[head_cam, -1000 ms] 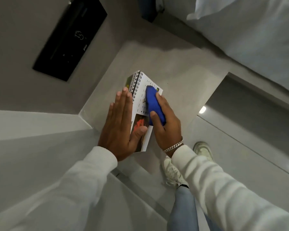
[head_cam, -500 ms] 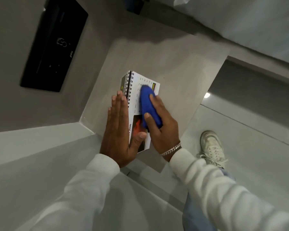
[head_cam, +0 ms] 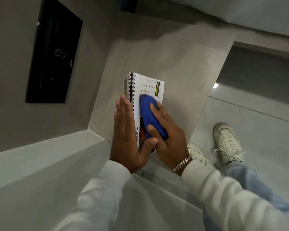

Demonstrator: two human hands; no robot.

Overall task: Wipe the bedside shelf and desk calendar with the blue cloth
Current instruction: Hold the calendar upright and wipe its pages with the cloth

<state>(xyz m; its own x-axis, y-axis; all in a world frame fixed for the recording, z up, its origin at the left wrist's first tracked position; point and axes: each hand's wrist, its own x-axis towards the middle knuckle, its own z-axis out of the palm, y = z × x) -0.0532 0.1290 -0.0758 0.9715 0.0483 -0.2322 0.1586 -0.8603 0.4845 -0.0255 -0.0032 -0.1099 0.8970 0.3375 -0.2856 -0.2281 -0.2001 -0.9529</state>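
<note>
A spiral-bound desk calendar [head_cam: 151, 85] stands on the grey bedside shelf [head_cam: 182, 64]. My left hand [head_cam: 127, 135] lies flat against its spiral side, fingers straight, thumb hooked over the near lower corner, steadying it. My right hand [head_cam: 168, 139] grips a folded blue cloth [head_cam: 148, 114] and presses it on the calendar's white date page. The cloth and hand hide the lower half of the page; the date grid and a yellow-black logo show above.
A black wall panel [head_cam: 53, 52] sits on the grey wall to the left. White bedding [head_cam: 257, 14] lies at the top right. Below the shelf's right edge are the tiled floor and my white sneakers [head_cam: 227, 142]. A pale ledge [head_cam: 40, 155] runs in front.
The cloth has slid down the calendar page toward me, uncovering more of the date grid. My left hand stays against the spiral side. The view has shifted slightly.
</note>
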